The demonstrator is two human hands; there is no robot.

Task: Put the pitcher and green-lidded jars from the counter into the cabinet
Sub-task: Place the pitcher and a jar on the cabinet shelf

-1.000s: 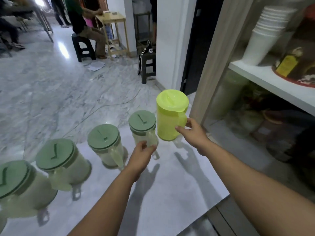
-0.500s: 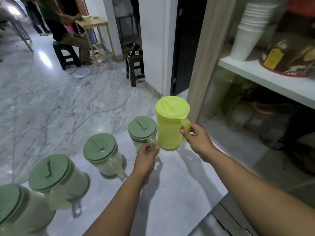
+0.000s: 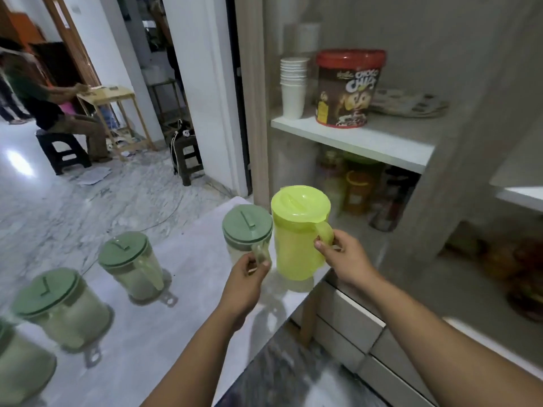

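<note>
A lime-green pitcher point(image 3: 296, 239) with a lid stands at the counter's right end, just before the open cabinet point(image 3: 352, 136). My right hand point(image 3: 342, 257) is closed around its handle. Directly left of it is a green-lidded jar point(image 3: 245, 227), and my left hand point(image 3: 248, 277) grips that jar's clear handle. Three more green-lidded jars run down the counter to the left: one point(image 3: 129, 262), another point(image 3: 58, 304), and a third point(image 3: 17, 365) cut off by the frame edge.
The cabinet's upper shelf holds a stack of white cups point(image 3: 292, 86), a red-lidded Choco Chips tub point(image 3: 348, 86) and plates point(image 3: 408, 105). Jars crowd the lower shelf's back point(image 3: 358, 186). Drawers point(image 3: 352, 321) sit under the cabinet. A person sits on a stool point(image 3: 63, 148) far left.
The view has tilted up toward the cabinet. My right hand has closed fully round the pitcher's handle, and my left hand has closed on the nearest jar's handle.
</note>
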